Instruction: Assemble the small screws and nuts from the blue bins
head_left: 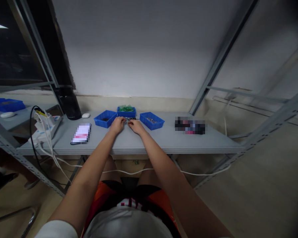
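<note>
My left hand (117, 125) and my right hand (136, 126) are close together over the middle of the grey shelf. The fingers of both are closed in a pinch; whatever they hold is too small to make out. Small dark and shiny pieces (130, 118) lie right at my fingertips. Beside my left hand stands a blue bin (98, 121) with dark little parts. Another blue bin (157, 126), holding small silvery parts, is to the right of my right hand. Behind the fingertips, a third blue bin (126, 114) contains green pieces (126, 108).
A phone (81, 133), a white case (85, 115) and a black bottle (71, 104) are on the left. White power strips (46, 129) with cables crowd the left end. A blurred dark item (190, 126) lies right. A white cable (136, 172) hangs below the shelf's front edge.
</note>
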{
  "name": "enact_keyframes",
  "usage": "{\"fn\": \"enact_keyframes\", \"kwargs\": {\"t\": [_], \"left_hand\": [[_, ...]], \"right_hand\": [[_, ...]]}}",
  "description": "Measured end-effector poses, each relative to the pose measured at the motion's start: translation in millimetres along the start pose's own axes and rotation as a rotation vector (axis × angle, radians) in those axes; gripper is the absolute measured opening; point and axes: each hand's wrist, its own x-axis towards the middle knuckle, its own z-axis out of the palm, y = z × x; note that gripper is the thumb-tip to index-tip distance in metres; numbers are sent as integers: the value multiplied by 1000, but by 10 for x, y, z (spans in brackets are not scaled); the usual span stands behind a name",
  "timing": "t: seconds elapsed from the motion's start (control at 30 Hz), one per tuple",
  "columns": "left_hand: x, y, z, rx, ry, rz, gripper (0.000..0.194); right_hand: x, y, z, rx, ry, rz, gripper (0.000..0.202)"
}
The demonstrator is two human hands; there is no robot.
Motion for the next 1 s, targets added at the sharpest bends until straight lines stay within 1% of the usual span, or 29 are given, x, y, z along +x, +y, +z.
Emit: {"fn": "enact_keyframes", "kwargs": {"t": [0.13, 0.2, 0.3, 0.37, 0.47, 0.57, 0.7, 0.8, 0.9, 1.0], "left_hand": [[7, 41, -32, -86, 73, -40, 24], [6, 54, -49, -126, 118, -93, 25], [-1, 58, -67, -163, 164, -179, 30], [-7, 62, -71, -168, 144, -182, 29], [-12, 83, -67, -187, 65, -109, 27], [-10, 105, -60, -218, 24, -56, 26], [-12, 111, -61, -233, 3, -43, 24], [-26, 118, -76, -232, 1, -60, 21], [-42, 136, -95, -218, 33, -113, 20], [-53, 147, -101, -184, 22, -135, 18]], "right_hand": [[16, 15, 21, 53, 26, -16, 17], [29, 8, 21, 100, 73, -13, 17], [53, -8, 7, 160, 151, 36, 16], [67, -14, -3, 201, 189, 67, 17], [77, -12, -4, 245, 208, 62, 17], [70, -3, 13, 257, 174, 7, 17], [42, -6, 27, 243, 113, -64, 16], [28, -26, 21, 226, 78, -65, 17], [30, -50, 9, 232, 129, -15, 23], [40, -68, -3, 261, 206, 6, 27]]}}
